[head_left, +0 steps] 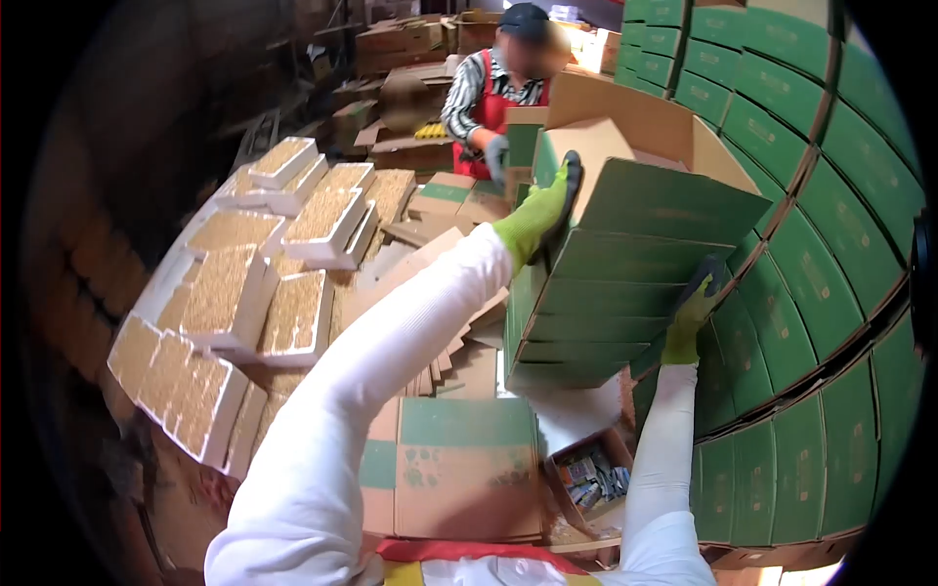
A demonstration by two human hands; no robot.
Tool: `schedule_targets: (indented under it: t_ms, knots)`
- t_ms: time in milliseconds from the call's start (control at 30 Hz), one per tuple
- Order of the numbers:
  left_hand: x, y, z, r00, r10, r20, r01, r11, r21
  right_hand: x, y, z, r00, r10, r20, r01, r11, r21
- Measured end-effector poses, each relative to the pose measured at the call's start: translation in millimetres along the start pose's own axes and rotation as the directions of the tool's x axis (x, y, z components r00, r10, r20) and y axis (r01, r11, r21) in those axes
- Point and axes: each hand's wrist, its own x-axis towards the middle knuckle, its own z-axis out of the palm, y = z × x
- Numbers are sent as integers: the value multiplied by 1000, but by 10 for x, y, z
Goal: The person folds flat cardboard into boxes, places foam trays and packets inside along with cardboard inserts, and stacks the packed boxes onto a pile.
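Note:
An open-topped green cardboard box (pixel 674 200) with brown insides sits on top of a stack of green boxes (pixel 586 308) in front of me. My left hand (pixel 547 210), in a lime-green and black glove, holds the left side of the open box, fingers along its wall. In a matching glove, my right hand (pixel 692 317) lies against the right side of the stack, lower down, with its fingers stretched upward. Part of each hand's palm side is hidden by the angle. Pale contents show faintly inside the open box.
At the right rises a wall of green boxes (pixel 772 283). White trays (pixel 322 230) of thin brown sticks cover the left. Flattened cardboard (pixel 469 488) lies below me, beside a carton of small packets (pixel 596 479). A co-worker (pixel 489 98) stands behind the stack.

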Motion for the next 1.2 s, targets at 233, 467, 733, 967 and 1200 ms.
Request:
schedule_targets:
  t_ms: [233, 467, 733, 967, 1200]
  knots:
    - [-985, -672, -934, 987, -135, 87, 161, 811, -563, -104, -237, -463, 946, -63, 319, 100, 990, -101]
    - [-4526, -2655, -1941, 602, 221, -767, 275, 845, 459, -2754, -1123, -1674, 310, 640, 703, 202, 679, -706]
    - [-5452, -2055, -1502, 929, 114, -353, 180, 693, 698, -3432, -1161, -1792, 482, 752, 451, 214, 398, -892]
    - [-4959, -796, -2387, 994, 106, 28, -76, 486, 871, -2466, -2595, -356, 53, 191, 980, 822, 549, -151]
    - [-3671, -630, -2334, 888, 457, 56, -72, 19, 997, -2739, -2184, 549, -15, -112, 994, 918, 393, 59]
